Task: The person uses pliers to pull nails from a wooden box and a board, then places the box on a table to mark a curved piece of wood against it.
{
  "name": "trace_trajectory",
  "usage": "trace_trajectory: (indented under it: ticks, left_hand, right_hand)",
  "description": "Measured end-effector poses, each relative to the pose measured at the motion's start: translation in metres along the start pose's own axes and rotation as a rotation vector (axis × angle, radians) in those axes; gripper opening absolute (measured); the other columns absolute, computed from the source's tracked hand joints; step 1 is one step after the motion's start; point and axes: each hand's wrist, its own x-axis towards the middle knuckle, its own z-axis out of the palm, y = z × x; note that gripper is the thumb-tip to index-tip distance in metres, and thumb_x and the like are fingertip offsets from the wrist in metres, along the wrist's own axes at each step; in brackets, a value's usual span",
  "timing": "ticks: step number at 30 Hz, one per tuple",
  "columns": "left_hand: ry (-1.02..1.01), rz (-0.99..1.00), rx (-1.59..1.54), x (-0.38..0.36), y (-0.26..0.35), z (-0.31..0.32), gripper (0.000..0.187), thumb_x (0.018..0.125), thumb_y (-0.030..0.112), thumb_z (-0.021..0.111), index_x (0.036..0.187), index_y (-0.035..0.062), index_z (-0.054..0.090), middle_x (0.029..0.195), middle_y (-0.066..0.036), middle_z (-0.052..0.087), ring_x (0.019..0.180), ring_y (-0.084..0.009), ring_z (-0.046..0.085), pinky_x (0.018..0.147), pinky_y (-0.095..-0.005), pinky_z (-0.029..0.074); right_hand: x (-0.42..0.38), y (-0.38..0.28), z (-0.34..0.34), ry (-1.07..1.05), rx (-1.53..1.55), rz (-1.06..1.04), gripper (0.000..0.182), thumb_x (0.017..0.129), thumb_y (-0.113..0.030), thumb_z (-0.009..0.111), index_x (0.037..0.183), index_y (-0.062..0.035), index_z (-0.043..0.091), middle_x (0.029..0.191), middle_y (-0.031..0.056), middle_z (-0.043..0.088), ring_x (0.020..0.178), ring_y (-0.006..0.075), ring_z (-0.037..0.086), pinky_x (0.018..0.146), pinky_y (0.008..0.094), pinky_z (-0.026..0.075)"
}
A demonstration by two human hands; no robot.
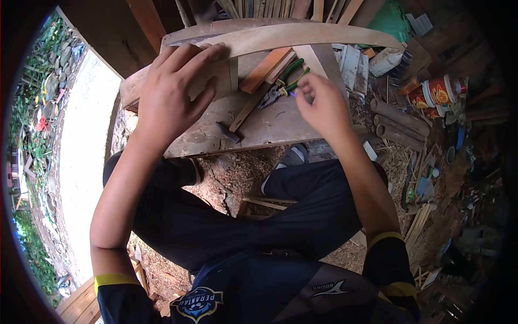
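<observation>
A long, pale, curved wooden strip (302, 35) lies across the far side of a worn wooden bench (270, 127). My left hand (175, 86) rests on the strip's left part, fingers spread and thumb apart, pressing down. Beside its thumb is a flat, pale piece (218, 81) with a grey edge, partly hidden by the hand. My right hand (321, 102) is closed in a pinch on a thin, pen-like thing (292, 94) with a purple-blue tip; most of it is hidden. Just left of those fingers lie pliers (278, 90) with green and yellow handles.
A hammer (229, 133) with a dark head and reddish-brown wood blocks (267, 70) lie on the bench. Bamboo-like tubes (399, 125) and paint tins (440, 92) stand on the littered ground at right. Wood shavings (221, 181) cover the ground below.
</observation>
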Motion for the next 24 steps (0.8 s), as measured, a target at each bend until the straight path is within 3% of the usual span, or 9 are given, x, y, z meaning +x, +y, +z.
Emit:
trace_trajectory:
  ticks: [1, 4, 6, 14, 17, 19, 20, 23, 24]
  left_hand:
    - [-0.002, 0.0, 0.006, 0.0, 0.0, 0.003, 0.051, 0.085, 0.01, 0.076, 0.136, 0.0125, 0.069, 0.117, -0.012, 0.068, 0.103, -0.0345, 0.062, 0.092, -0.0436, 0.054]
    - [0.025, 0.002, 0.071, 0.004, -0.003, 0.012, 0.044, 0.086, 0.012, 0.078, 0.129, 0.0116, 0.073, 0.113, -0.011, 0.069, 0.099, -0.0329, 0.062, 0.088, -0.0425, 0.054]
    - [0.089, 0.037, 0.083, 0.008, -0.005, 0.016, 0.032, 0.084, 0.014, 0.079, 0.116, 0.0117, 0.075, 0.1, -0.007, 0.065, 0.092, -0.0312, 0.06, 0.082, -0.0422, 0.053]
    - [0.12, 0.02, 0.089, 0.014, -0.005, 0.024, 0.026, 0.084, 0.012, 0.081, 0.109, 0.0094, 0.077, 0.096, -0.006, 0.065, 0.088, -0.0308, 0.057, 0.082, -0.0418, 0.051]
    - [0.098, -0.038, 0.104, 0.015, -0.003, 0.027, 0.025, 0.085, 0.013, 0.081, 0.109, 0.0094, 0.077, 0.103, -0.006, 0.069, 0.097, -0.0314, 0.061, 0.086, -0.0415, 0.052]
    - [0.222, 0.018, 0.114, 0.019, -0.002, 0.03, 0.02, 0.085, 0.02, 0.082, 0.102, 0.0115, 0.075, 0.114, -0.003, 0.072, 0.107, -0.0303, 0.066, 0.086, -0.0424, 0.054]
    - [0.222, 0.021, 0.114, 0.018, -0.003, 0.032, 0.02, 0.085, 0.02, 0.082, 0.102, 0.0115, 0.075, 0.114, -0.003, 0.072, 0.107, -0.0303, 0.066, 0.086, -0.0424, 0.054]
    - [0.128, -0.021, 0.061, 0.018, -0.006, 0.034, 0.021, 0.086, 0.023, 0.082, 0.102, 0.0105, 0.074, 0.123, -0.001, 0.074, 0.109, -0.0278, 0.069, 0.089, -0.0418, 0.054]
    - [0.121, -0.037, 0.053, 0.019, -0.006, 0.033, 0.021, 0.087, 0.024, 0.082, 0.101, 0.01, 0.074, 0.121, 0.0, 0.075, 0.104, -0.0271, 0.071, 0.089, -0.0413, 0.054]
  right_hand:
    - [-0.007, 0.011, 0.007, -0.114, -0.167, 0.016, 0.01, 0.086, -0.008, 0.071, 0.094, -0.0067, 0.066, 0.096, 0.0137, 0.07, 0.099, 0.0355, 0.068, 0.083, 0.0465, 0.054]
    - [-0.023, 0.031, 0.026, -0.101, -0.433, -0.039, 0.016, 0.085, -0.01, 0.073, 0.097, -0.0042, 0.064, 0.097, 0.0165, 0.067, 0.094, 0.0375, 0.067, 0.083, 0.0485, 0.056]
    - [-0.029, 0.039, 0.035, -0.102, -0.416, -0.053, 0.018, 0.085, -0.011, 0.073, 0.098, -0.0028, 0.064, 0.098, 0.0177, 0.067, 0.094, 0.0379, 0.067, 0.085, 0.0485, 0.056]
    - [-0.03, 0.034, 0.005, -0.145, -0.364, 0.049, 0.013, 0.085, -0.008, 0.069, 0.095, -0.0028, 0.063, 0.09, 0.0192, 0.067, 0.082, 0.0407, 0.068, 0.076, 0.052, 0.056]
    - [-0.024, 0.023, -0.014, -0.091, -0.227, 0.13, 0.008, 0.089, -0.006, 0.067, 0.095, -0.0031, 0.062, 0.084, 0.016, 0.069, 0.073, 0.0327, 0.071, 0.068, 0.0456, 0.056]
    - [-0.016, 0.008, -0.004, -0.111, 0.389, 0.351, 0.01, 0.094, -0.008, 0.069, 0.096, -0.0031, 0.061, 0.083, 0.0108, 0.071, 0.072, 0.0197, 0.071, 0.066, 0.0357, 0.055]
    - [-0.016, 0.004, 0.013, -0.095, 0.553, 0.297, 0.005, 0.102, -0.002, 0.062, 0.1, -0.0048, 0.059, 0.083, -0.0013, 0.063, 0.079, 0.0037, 0.06, 0.064, 0.0223, 0.046]
    - [-0.008, -0.027, 0.067, -0.012, 1.017, 0.287, 0.011, 0.104, 0.0, 0.059, 0.115, -0.0022, 0.058, 0.096, 0.0044, 0.066, 0.083, 0.0114, 0.065, 0.078, 0.0254, 0.054]
    - [-0.003, -0.032, 0.081, 0.054, 0.944, 0.231, 0.013, 0.102, 0.0, 0.059, 0.114, -0.0024, 0.06, 0.094, 0.0073, 0.069, 0.084, 0.0144, 0.068, 0.076, 0.0275, 0.054]
